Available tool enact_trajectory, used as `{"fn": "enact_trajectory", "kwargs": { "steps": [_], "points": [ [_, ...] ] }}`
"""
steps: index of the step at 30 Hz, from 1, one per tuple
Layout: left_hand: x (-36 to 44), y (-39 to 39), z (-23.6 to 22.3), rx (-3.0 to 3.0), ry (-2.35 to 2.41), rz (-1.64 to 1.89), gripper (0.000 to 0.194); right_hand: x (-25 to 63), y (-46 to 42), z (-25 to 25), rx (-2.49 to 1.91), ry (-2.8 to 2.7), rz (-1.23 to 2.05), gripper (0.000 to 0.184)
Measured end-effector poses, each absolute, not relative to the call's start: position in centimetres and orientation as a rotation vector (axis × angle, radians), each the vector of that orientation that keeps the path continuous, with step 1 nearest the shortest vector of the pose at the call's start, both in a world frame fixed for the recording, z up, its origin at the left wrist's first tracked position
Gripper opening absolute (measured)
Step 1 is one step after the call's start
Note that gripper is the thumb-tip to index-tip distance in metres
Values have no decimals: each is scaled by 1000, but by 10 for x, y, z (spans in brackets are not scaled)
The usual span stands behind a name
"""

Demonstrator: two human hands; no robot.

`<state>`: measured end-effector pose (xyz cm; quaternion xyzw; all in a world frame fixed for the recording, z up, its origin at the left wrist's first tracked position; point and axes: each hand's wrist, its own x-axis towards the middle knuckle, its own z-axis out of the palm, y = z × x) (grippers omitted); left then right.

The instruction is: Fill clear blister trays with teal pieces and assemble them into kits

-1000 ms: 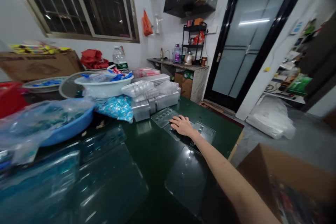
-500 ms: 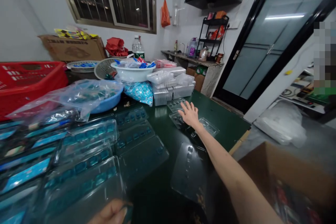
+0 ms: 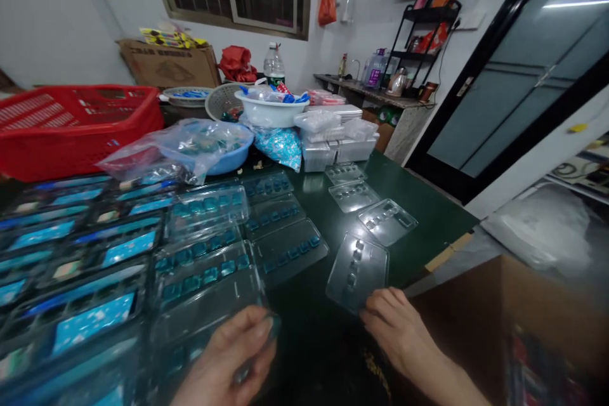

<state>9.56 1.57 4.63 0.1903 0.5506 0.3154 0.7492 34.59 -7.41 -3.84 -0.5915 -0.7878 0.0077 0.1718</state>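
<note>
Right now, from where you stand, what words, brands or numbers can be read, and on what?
None legibly.
Brown cardboard box: dark printed line, too blurred.
Clear plastic bottle with green label: too small.
Large clear bottle with purple label: too blurred.
Yellow plastic packets: too blurred.

At the bottom of the frame, the left hand's (image 3: pixel 233 352) fingers mostly hide a teal piece (image 3: pixel 273 326). The right hand's (image 3: pixel 392 323) curled fingertips cover one corner of a clear tray (image 3: pixel 358 271); their hold is unclear. The lower right cardboard box (image 3: pixel 469 304) is cut off, its contents blurred. The left edge crops the red basket (image 3: pixel 80 139).
</note>
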Motion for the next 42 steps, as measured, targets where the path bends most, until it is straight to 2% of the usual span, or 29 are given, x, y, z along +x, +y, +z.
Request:
{"fn": "enact_trajectory", "kwargs": {
  "steps": [7,11,13,17,21,27,30,35,39,42],
  "points": [
    [70,7,26,463,977,752,17,259,-58,-63,-1731,-2042,-217,18],
    [60,4,22,461,914,752,13,217,-44,-60,-1757,-2009,-172,12],
    [56,3,24,455,926,775,11,207,-42,-50,-1712,-1961,-83,11],
    [53,-2,26,531,929,767,12,205,-48,-16,-1463,-1726,322,32],
    [54,-7,15,658,861,668,18,204,-53,2,-1219,-1559,735,25],
    [61,-15,1,712,902,668,19,203,-51,-1,-1192,-1265,895,16],
    [64,-13,4,1020,939,723,15,203,-50,-2,-1157,-1081,1087,14],
    [64,-6,7,1752,969,914,12,198,-47,-8,-1044,-883,1392,23],
    [62,-5,0,1875,1074,949,5,196,-46,-16,-1018,-867,1443,32],
    [61,-3,-2,1836,1082,902,5,195,-46,-20,-1015,-862,1428,31]
  ]
}}
